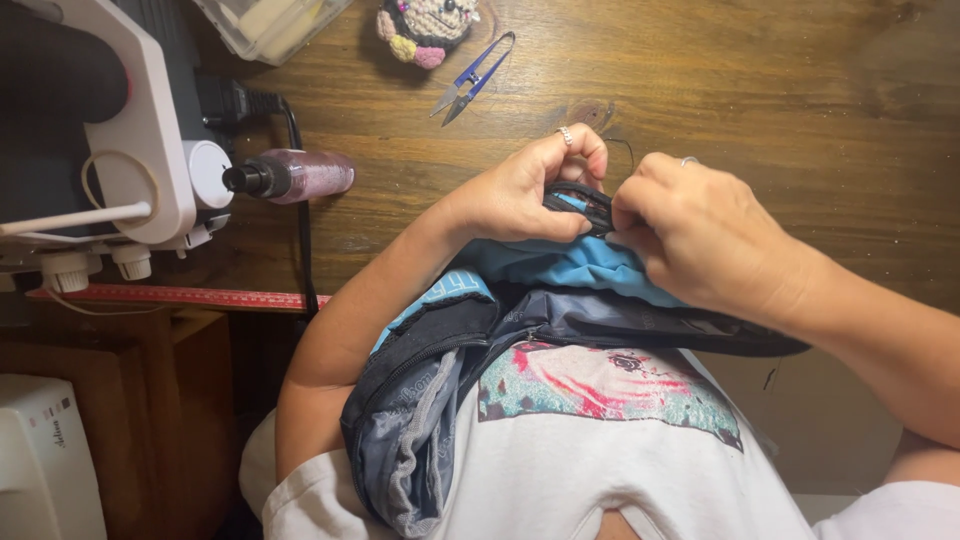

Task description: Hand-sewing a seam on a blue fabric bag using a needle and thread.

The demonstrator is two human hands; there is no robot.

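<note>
Backpack (480, 350), grey and blue, lies in the lap against a white printed shirt (600, 450). Left hand (525, 190) and right hand (700, 230) each pinch its black zipper edge (580, 203), grips closed. Step, as judged: working the zipper by hand; next calls for steady tension. Beyond, on the bench (750, 90): thread snips (473, 78), sewing machine (130, 130).
</note>
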